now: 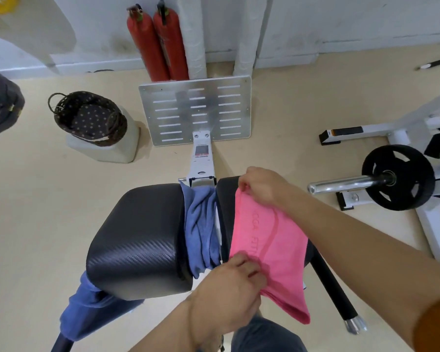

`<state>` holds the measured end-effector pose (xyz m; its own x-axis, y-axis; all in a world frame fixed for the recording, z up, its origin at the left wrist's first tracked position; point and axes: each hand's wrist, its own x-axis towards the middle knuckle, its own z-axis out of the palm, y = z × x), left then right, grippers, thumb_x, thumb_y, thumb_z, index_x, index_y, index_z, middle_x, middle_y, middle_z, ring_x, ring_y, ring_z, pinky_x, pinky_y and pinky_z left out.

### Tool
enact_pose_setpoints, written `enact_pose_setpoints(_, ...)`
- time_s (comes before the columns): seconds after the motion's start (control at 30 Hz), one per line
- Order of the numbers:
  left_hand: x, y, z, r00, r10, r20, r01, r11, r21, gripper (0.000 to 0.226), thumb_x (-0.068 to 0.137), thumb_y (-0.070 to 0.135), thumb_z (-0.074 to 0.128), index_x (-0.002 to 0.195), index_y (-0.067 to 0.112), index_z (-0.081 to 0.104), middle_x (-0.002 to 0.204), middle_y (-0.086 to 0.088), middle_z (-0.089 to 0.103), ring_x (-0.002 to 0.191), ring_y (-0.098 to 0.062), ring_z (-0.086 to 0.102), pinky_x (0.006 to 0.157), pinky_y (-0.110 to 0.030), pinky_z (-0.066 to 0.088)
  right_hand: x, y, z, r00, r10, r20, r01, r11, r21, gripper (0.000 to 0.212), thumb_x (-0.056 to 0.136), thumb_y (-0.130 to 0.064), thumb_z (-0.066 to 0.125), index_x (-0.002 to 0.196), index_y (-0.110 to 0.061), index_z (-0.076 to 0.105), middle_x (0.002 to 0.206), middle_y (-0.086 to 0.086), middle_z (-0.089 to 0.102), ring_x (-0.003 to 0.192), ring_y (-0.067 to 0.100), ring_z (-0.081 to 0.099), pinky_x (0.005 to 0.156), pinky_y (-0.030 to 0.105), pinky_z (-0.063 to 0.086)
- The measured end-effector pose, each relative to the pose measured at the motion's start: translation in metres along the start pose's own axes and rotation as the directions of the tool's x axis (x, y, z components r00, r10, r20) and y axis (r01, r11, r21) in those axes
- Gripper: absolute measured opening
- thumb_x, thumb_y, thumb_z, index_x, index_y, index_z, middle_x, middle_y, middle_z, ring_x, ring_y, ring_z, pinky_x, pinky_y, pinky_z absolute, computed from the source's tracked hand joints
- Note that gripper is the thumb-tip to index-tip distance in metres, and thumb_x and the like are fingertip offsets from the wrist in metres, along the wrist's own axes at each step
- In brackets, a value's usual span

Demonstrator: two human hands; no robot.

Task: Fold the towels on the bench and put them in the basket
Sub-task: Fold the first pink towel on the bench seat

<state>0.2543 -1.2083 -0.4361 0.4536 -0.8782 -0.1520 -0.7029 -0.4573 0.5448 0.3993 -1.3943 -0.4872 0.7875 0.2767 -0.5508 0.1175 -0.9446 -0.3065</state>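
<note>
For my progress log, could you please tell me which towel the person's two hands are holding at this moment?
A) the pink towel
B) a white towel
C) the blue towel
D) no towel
A: the left hand and the right hand each pinch an edge of the pink towel, while the blue towel lies draped over the bench.

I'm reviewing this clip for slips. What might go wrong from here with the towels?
The pink towel overhangs the near edge of the bench, held only by the left hand and right hand; a lost grip may drop it on the floor. The blue towel, bunched in the bench gap, may snag. The basket sits off the bench on a white container and may tip.
</note>
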Motion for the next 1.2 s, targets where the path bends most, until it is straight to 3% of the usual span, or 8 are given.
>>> enact_pose_setpoints(0.13,0.007,-0.001,-0.006,0.999,-0.042,-0.004,0.041,0.995,-0.095,0.028,0.087,0.025,0.037,0.106,0.013,0.053,0.100,-0.006,0.064,0.100,-0.028,0.056,0.093,-0.038,0.047,0.002,0.002,0.005,1.000,-0.024,-0.007,0.024,0.999,0.032,0.020,0.087,-0.008,0.053,0.098,-0.021,0.065,0.102,0.002,0.047,0.093,0.027,0.056,0.083,0.041,0.047)
enact_pose_setpoints(0.37,0.009,-0.003,-0.014,0.998,-0.045,-0.041,0.039,0.991,-0.126,0.023,0.086,0.024,0.045,0.103,0.012,0.056,0.100,-0.005,0.066,0.098,-0.027,0.059,0.082,-0.038,0.053,0.009,0.003,-0.011,0.985,-0.081,0.150,0.095,0.991,-0.092,0.038,0.088,0.000,0.049,0.117,-0.020,0.062,0.118,0.002,0.054,0.110,0.021,0.052,0.091,0.034,0.045)
enact_pose_setpoints(0.57,0.014,-0.002,-0.017,0.997,-0.065,-0.045,0.063,0.996,-0.062,0.022,0.085,0.029,0.045,0.092,0.015,0.060,0.108,0.002,0.060,0.112,-0.020,0.047,0.096,-0.035,0.043,0.010,0.003,-0.013,0.994,-0.104,-0.039,0.103,0.994,-0.028,0.016,0.085,-0.005,0.051,0.092,-0.016,0.060,0.098,0.002,0.054,0.088,0.022,0.052,0.076,0.038,0.046)
enact_pose_setpoints(0.7,0.016,-0.002,-0.012,0.997,-0.083,0.008,0.083,0.995,-0.053,0.025,0.087,0.030,0.041,0.093,0.015,0.060,0.101,0.001,0.061,0.103,-0.021,0.048,0.098,-0.036,0.040,0.012,0.000,-0.003,0.996,-0.064,-0.067,0.066,0.997,0.028,0.016,0.082,-0.002,0.049,0.087,-0.017,0.056,0.086,0.002,0.058,0.082,0.024,0.051,0.066,0.034,0.039)
enact_pose_setpoints(0.8,0.017,0.000,-0.016,0.996,-0.084,-0.001,0.084,0.994,-0.072,0.021,0.086,0.027,0.042,0.087,0.013,0.058,0.087,-0.001,0.062,0.088,-0.022,0.052,0.091,-0.036,0.045,0.008,0.002,0.016,0.993,0.001,-0.119,0.006,0.998,0.060,0.018,0.087,-0.007,0.049,0.100,-0.015,0.058,0.098,0.006,0.057,0.090,0.028,0.055,0.071,0.033,0.039)
enact_pose_setpoints(0.93,0.016,0.007,-0.028,0.995,-0.099,0.035,0.101,0.992,-0.070,0.021,0.092,0.030,0.033,0.095,0.015,0.047,0.079,-0.006,0.059,0.072,-0.028,0.053,0.068,-0.040,0.047,-0.016,-0.002,0.014,0.981,0.086,-0.174,-0.041,0.968,0.246,0.047,0.092,-0.014,0.050,0.138,-0.020,0.042,0.132,0.007,0.044,0.106,0.030,0.057,0.091,0.041,0.047)
enact_pose_setpoints(1.1,0.016,0.015,-0.048,0.994,-0.098,0.051,0.103,0.990,-0.099,0.023,0.098,0.027,0.034,0.115,0.016,0.045,0.087,-0.006,0.059,0.069,-0.025,0.048,0.063,-0.035,0.037,-0.117,-0.018,-0.040,0.987,-0.075,0.139,-0.031,0.772,0.635,0.060,0.085,-0.056,0.052,0.138,-0.030,0.046,0.138,-0.014,0.050,0.124,-0.002,0.045,0.107,0.021,0.034)
enact_pose_setpoints(1.2,0.018,0.018,-0.057,0.994,-0.093,0.050,0.100,0.981,-0.164,0.021,0.099,0.022,0.036,0.115,0.014,0.048,0.096,-0.007,0.058,0.075,-0.018,0.045,0.063,-0.028,0.027,-0.186,-0.019,-0.046,0.920,-0.224,0.322,-0.050,0.748,0.662,0.068,0.077,-0.053,0.064,0.139,-0.042,0.039,0.138,-0.028,0.044,0.126,-0.011,0.039,0.103,0.012,0.033)
